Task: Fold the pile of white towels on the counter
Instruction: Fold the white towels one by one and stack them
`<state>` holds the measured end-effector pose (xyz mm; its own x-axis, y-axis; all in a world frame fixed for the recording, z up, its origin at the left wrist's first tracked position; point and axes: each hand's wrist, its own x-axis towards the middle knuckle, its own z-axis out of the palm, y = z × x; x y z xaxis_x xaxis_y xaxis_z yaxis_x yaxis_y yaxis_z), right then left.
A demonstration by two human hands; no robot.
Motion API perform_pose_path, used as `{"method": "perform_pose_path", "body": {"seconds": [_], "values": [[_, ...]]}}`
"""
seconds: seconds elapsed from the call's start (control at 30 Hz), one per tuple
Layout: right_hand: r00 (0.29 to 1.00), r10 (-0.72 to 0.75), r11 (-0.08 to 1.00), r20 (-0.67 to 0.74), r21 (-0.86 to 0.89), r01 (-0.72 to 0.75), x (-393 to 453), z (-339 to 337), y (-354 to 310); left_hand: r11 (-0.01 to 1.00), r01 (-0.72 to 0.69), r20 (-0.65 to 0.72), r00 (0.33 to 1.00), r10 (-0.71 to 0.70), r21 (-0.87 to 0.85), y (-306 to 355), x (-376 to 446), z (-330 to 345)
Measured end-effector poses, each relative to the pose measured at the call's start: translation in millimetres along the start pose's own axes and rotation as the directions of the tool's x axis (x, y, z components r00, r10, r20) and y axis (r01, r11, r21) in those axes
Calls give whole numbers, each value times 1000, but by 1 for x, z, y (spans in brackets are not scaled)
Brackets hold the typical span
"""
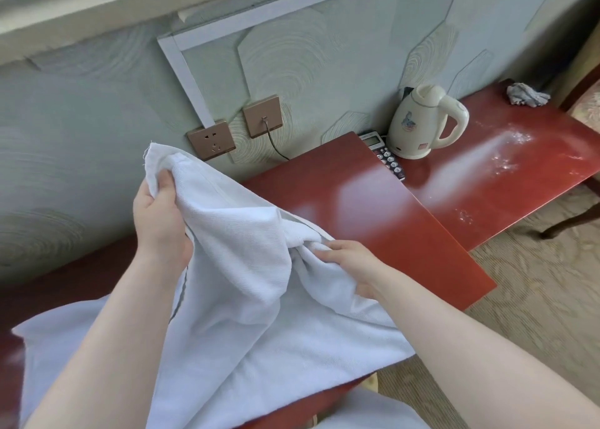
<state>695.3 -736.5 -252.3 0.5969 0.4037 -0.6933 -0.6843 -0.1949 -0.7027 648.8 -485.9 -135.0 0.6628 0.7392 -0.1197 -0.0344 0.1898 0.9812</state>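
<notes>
A large white towel (246, 259) hangs between my two hands above the red-brown counter (373, 208). My left hand (160, 224) grips its upper corner, lifted high near the wall. Lower and to the right, my right hand (352, 266) holds a bunched fold of the same towel, fingers curled into the cloth. The towel's lower part drapes over the counter's near edge and towards my body. More white cloth (373, 409) shows at the bottom edge, partly hidden.
A cream electric kettle (422, 123) stands at the back of a second red table (506, 175), beside a desk phone (386, 156). A crumpled grey rag (527, 95) lies far right. Wall sockets (211, 139) with a cable sit behind. Patterned carpet (535, 298) lies to the right.
</notes>
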Motion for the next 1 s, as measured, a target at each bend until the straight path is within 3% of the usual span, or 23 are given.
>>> {"method": "perform_pose_path", "body": {"seconds": [0.1, 0.17, 0.27, 0.37, 0.4, 0.47, 0.5, 0.53, 0.6, 0.63, 0.77, 0.83, 0.93, 1.0], "values": [[965, -229, 899, -130, -408, 159, 4, -11, -8, 1000, -10, -17, 1000, 10, -7, 2, 3, 0], [852, -379, 756, -361, -652, 59, 13, -17, -13, 999, -31, -7, 999, 31, -16, 2, 1, 0], [671, -409, 836, -618, -549, 3, 26, -11, -18, 998, -60, 35, 998, 60, -23, -1, -4, 0], [680, -430, 846, -594, -528, 73, 33, -7, -16, 998, -61, 50, 997, 61, -1, -7, -10, 1], [644, -496, 816, -583, -566, 116, 31, -5, -13, 998, -63, 59, 996, 62, 10, -9, -12, 2], [458, -709, 667, -536, -720, 190, 25, -2, -4, 998, -64, 80, 995, 63, 11, -12, -16, 4], [426, -768, 602, -479, -768, 221, 23, 1, 3, 998, -61, 86, 994, 61, 4, -13, -17, 5], [478, -782, 566, -401, -778, 272, 22, 5, 9, 998, -60, 90, 994, 60, -7, -14, -18, 6], [712, -666, 576, -224, -761, 299, 24, 15, 20, 999, -44, 106, 993, 47, -27, -13, -20, 9], [763, -622, 564, -175, -776, 282, 27, 17, 23, 999, -31, 119, 992, 35, -35, -12, -20, 11], [740, -607, 565, -288, -812, 147, 41, 16, 10, 999, 4, 188, 982, 3, -36, -8, -27, 14], [795, -555, 559, -245, -818, 138, 48, 13, -1, 1000, 13, 236, 972, -11, -7, -10, -32, 16], [839, -520, 653, -159, -707, 271, 42, 13, -16, 995, -31, 291, 957, 3, 93, -20, -45, 20], [785, -581, 718, -212, -589, 372, 28, 6, -12, 972, -113, 303, 952, 46, 205, -33, -55, 23]]}}
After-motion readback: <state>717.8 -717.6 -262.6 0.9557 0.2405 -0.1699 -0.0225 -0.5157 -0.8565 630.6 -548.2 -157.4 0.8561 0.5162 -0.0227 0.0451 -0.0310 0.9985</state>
